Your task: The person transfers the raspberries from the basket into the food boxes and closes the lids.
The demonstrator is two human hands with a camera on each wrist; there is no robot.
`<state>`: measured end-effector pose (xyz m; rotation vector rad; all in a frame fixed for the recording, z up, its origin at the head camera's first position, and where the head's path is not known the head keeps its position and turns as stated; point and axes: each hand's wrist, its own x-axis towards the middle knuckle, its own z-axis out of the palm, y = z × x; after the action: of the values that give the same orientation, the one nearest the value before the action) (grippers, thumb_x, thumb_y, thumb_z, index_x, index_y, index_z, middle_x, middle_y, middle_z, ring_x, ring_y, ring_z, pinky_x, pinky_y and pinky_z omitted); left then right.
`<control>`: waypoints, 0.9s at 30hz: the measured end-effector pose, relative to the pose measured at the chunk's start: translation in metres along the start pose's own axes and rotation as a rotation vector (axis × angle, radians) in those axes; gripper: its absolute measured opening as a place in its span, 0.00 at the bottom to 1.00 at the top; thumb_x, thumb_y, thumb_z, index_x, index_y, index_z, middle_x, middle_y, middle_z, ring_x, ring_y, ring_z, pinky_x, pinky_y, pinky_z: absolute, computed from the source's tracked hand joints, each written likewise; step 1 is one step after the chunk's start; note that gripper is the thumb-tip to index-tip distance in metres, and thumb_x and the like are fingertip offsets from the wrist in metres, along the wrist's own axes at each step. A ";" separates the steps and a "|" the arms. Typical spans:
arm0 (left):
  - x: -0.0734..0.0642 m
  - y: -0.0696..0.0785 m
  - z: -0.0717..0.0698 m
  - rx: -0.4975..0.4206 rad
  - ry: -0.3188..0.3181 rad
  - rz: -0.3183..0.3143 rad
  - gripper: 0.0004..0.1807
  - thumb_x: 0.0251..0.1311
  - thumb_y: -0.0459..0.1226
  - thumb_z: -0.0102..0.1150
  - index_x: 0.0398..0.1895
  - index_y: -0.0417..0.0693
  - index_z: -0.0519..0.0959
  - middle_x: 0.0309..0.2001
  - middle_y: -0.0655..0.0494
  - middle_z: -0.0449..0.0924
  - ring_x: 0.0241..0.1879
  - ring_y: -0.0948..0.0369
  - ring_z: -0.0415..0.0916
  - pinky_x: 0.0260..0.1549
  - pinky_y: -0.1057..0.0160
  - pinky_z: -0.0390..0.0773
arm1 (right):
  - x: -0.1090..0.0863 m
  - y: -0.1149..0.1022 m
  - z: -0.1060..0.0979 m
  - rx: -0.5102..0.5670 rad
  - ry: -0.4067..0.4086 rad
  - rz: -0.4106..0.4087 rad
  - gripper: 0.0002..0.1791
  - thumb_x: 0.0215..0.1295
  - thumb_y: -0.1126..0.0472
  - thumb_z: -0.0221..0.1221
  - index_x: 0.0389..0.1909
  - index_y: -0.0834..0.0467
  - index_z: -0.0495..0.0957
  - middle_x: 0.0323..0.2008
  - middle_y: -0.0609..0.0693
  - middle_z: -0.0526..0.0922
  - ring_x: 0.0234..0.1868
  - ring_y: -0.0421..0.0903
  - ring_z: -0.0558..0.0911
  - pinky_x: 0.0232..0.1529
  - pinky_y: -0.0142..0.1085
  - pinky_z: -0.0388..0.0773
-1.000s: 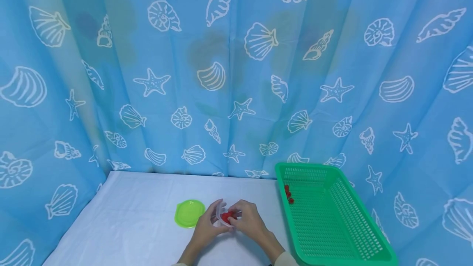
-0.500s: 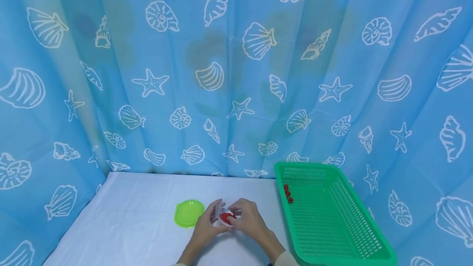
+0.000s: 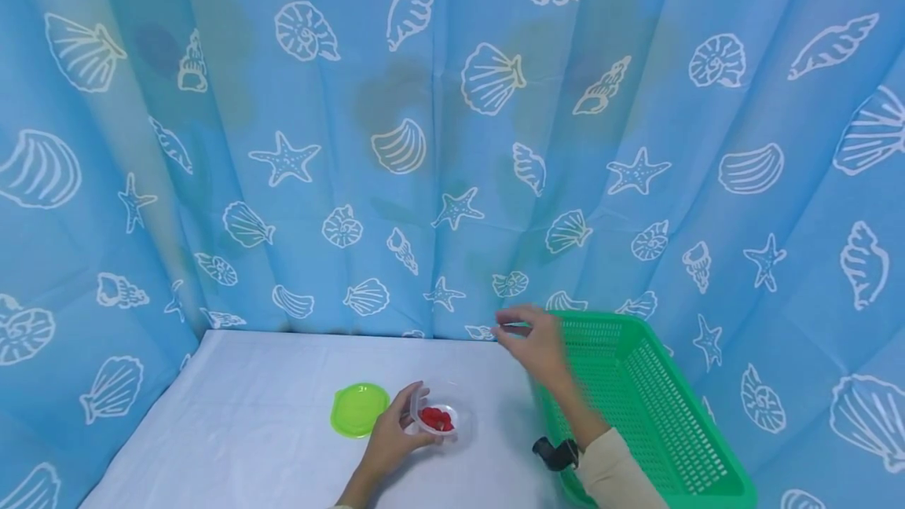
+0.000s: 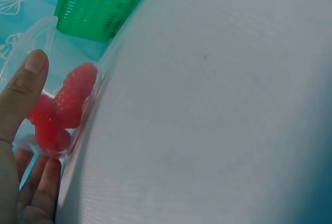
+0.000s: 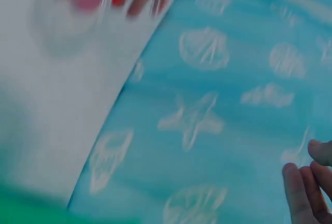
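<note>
A clear plastic container (image 3: 463,408) is gripped by my left hand (image 3: 394,434), with the thumb on one side and fingers on the other. Several red raspberries (image 4: 67,102) lie bunched inside it, tilted toward the camera in the left wrist view. My right hand (image 3: 537,344) is raised near the left rim of the green basket (image 3: 636,415). Its fingers are loosely bent, and nothing shows between them; in the right wrist view its fingertips (image 5: 293,175) appear at the lower right edge. The right hand and forearm cover the left inside part of the basket.
A lime-green lid (image 3: 359,410) lies on the white-covered table (image 3: 247,415), left of the container. A blue curtain (image 3: 452,140) printed with shells stands behind and at both sides. A black device (image 3: 556,454) is at the right wrist.
My right hand has left the container and moved up and right to the basket's left rim. The left hand keeps holding the container in nearly the same place.
</note>
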<state>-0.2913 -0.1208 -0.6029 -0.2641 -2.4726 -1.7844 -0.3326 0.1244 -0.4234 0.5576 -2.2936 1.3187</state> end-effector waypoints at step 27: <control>0.000 0.002 0.000 0.008 -0.010 -0.031 0.53 0.38 0.54 0.78 0.72 0.56 0.63 0.63 0.60 0.73 0.66 0.54 0.67 0.59 0.54 0.72 | -0.034 0.191 -0.037 -0.169 -0.131 0.396 0.11 0.60 0.66 0.66 0.43 0.65 0.84 0.40 0.60 0.85 0.43 0.57 0.82 0.40 0.47 0.83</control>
<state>-0.2912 -0.1203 -0.6013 -0.2368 -2.5034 -1.7892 -0.4013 0.2502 -0.5598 0.1383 -2.6922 1.2676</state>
